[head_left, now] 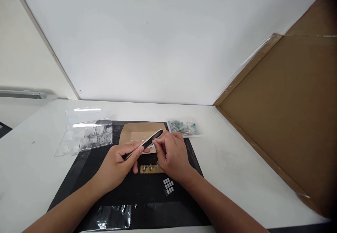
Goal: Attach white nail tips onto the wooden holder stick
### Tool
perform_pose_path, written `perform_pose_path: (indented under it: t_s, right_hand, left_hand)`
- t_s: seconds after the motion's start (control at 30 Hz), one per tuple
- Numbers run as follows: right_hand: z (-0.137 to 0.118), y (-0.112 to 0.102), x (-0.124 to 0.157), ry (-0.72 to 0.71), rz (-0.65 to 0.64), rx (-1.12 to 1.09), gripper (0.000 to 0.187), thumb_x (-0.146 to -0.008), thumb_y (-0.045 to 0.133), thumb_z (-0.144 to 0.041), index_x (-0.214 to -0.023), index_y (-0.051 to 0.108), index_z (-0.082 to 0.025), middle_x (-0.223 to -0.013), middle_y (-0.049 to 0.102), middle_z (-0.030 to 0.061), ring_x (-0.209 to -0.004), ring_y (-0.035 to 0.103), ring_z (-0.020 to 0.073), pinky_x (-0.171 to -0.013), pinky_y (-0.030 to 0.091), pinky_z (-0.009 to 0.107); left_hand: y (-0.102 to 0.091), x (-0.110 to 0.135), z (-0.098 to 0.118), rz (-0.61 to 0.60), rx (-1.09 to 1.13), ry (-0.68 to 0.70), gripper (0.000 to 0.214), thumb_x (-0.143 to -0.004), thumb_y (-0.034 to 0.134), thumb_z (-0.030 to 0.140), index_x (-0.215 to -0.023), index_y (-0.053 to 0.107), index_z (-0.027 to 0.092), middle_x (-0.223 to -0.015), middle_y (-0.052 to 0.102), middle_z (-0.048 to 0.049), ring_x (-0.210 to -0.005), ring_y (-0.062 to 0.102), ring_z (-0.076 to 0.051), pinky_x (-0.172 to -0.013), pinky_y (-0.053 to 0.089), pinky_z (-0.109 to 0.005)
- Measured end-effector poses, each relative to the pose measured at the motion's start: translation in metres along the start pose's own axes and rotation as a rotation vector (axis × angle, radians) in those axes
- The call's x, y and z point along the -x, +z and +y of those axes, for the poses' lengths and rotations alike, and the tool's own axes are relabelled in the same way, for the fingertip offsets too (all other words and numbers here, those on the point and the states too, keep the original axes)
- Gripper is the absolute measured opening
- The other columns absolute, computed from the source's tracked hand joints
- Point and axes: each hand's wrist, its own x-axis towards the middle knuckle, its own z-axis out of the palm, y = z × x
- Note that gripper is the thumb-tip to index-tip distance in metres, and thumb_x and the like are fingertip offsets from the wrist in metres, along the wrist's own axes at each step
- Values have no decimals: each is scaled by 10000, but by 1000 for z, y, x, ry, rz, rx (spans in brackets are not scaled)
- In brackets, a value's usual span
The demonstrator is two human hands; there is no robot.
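My left hand [119,162] is closed around a long black nail file [147,142] that points up and to the right. My right hand [172,154] is closed in a pinch at the file's upper part, holding something small that I cannot make out. Just below the hands lies a small wooden strip [150,169] with a few upright pegs. A sheet of small white nail tips [168,186] lies below my right wrist. All of this sits on a black mat [86,176].
A brown card [137,129] lies behind the hands. A clear compartment box [92,136] and clear bags sit to the left, a bag of greenish bits [184,127] to the right. A cardboard panel [284,117] stands on the right. A white wall runs behind.
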Motion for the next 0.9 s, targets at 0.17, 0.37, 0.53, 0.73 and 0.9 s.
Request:
perform_pose_path:
  t_s: [0.17,0.37,0.53,0.73,0.9]
  right_hand:
    - [0,0,-1,66,72,32,165,-1062,556,-193,-910,500,-226,-764,618,-12,-710,622,184,-785,389,378]
    - [1,1,-2,48,30,-7,158,-1059,560,-195,-914,504,-226,-765,632,-15,-725,637,179,-800,392,377]
    - [0,2,-2,51,17,-24,165,-1060,550,-198,-904,503,-228,-767,636,-12,-710,625,176,-796,394,379]
    - [1,0,-2,76,40,-15,164,-1067,557,-210,-909,514,-228,-745,615,-21,-715,628,178,-800,388,378]
    - [5,2,-2,88,51,-45,161,-1067,555,-203,-914,511,-228,-750,606,-25,-706,613,174,-807,386,375]
  left_hand:
    - [-1,0,2,14,-31,67,355,-1080,547,429,-1170,834,241,-518,639,45,-624,615,-136,-871,511,-271]
    - [-1,1,5,25,-47,63,355,-1079,544,427,-1163,832,237,-527,642,48,-591,610,-128,-795,515,-255]
    - [-1,1,5,21,-67,58,357,-1081,544,426,-1173,826,228,-546,653,43,-577,618,-128,-761,507,-254]
    - [-1,1,4,13,-74,29,373,-1084,537,448,-1214,810,230,-531,639,56,-539,610,-118,-750,500,-254]
    - [-4,0,5,-46,-33,-2,373,-1070,559,451,-1261,792,230,-642,717,30,-549,641,-114,-675,496,-242]
